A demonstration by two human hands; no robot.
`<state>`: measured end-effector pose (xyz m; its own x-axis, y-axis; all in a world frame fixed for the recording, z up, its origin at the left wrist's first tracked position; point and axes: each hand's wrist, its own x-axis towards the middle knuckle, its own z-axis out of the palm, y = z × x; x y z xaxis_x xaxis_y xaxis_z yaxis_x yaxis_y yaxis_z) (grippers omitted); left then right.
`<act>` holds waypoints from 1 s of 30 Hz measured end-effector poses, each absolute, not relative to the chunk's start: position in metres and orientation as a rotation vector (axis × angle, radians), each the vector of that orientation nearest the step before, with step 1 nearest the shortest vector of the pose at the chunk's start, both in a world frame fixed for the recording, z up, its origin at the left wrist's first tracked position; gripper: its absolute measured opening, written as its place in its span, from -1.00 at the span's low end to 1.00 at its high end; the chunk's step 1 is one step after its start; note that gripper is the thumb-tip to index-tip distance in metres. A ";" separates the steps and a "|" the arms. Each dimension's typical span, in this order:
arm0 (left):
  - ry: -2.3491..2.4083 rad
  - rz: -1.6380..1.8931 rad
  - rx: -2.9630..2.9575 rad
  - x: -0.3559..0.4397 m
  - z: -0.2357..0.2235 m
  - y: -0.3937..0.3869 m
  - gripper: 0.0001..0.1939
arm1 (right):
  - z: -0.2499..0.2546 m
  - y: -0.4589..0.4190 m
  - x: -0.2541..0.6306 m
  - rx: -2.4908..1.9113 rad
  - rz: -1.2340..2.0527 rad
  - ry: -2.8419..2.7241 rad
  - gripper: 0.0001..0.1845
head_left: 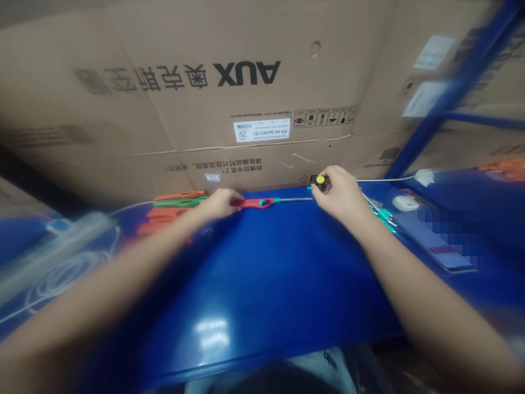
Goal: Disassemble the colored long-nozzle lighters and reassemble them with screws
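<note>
My left hand (221, 203) is closed on the handle end of a red long-reach lighter (250, 203) lying sideways above the blue tabletop. The lighter has a teal trigger and collar, and its thin metal tube (295, 199) points right. My right hand (342, 191) grips a dark, short cylinder with a yellow round end (320, 180), perhaps a tool handle; the fingers hide most of it. The tube's tip ends just beside my right fingertips. Left of my left hand lie orange and green lighter bodies (176, 203). Beyond my right wrist are teal parts with metal tubes (383, 215).
A large cardboard box (164, 120) stands behind the blue table (262, 284). At right are a white rounded object (405, 203), a flat bluish packet (443, 246) and orange pieces (504, 168). Coiled white cable (65, 276) lies at left. A blue metal frame (447, 104) rises at right.
</note>
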<state>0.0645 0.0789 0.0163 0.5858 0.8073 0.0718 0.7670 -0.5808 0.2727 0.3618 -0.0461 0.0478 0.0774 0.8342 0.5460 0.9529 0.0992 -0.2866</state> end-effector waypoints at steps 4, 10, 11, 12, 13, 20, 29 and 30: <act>1.405 0.345 2.541 0.061 0.013 0.097 -0.65 | 0.048 -0.046 0.363 -1.991 -0.160 -1.876 -0.82; 1.447 0.450 2.508 0.055 0.004 0.105 -0.67 | 0.049 -0.056 0.364 -2.343 0.180 -2.073 -0.70; 1.452 0.465 2.507 0.054 0.003 0.106 -0.67 | 0.048 -0.056 0.365 -2.383 0.243 -2.107 -0.69; 1.458 0.478 2.505 0.054 0.001 0.106 -0.66 | 0.047 -0.057 0.365 -2.416 0.299 -2.139 -0.66; 1.465 0.488 2.501 0.053 0.000 0.107 -0.66 | 0.047 -0.056 0.365 -2.438 0.339 -2.166 -0.63; 1.522 0.551 2.457 0.054 -0.003 0.105 -0.70 | 0.043 -0.052 0.366 -2.452 0.309 -2.248 -0.56; 1.534 0.595 2.460 0.054 0.004 0.097 -0.68 | 0.038 -0.050 0.369 -2.441 0.200 -2.271 -0.62; 1.530 0.595 2.468 0.052 0.006 0.097 -0.68 | 0.037 -0.050 0.368 -2.426 0.178 -2.280 -0.64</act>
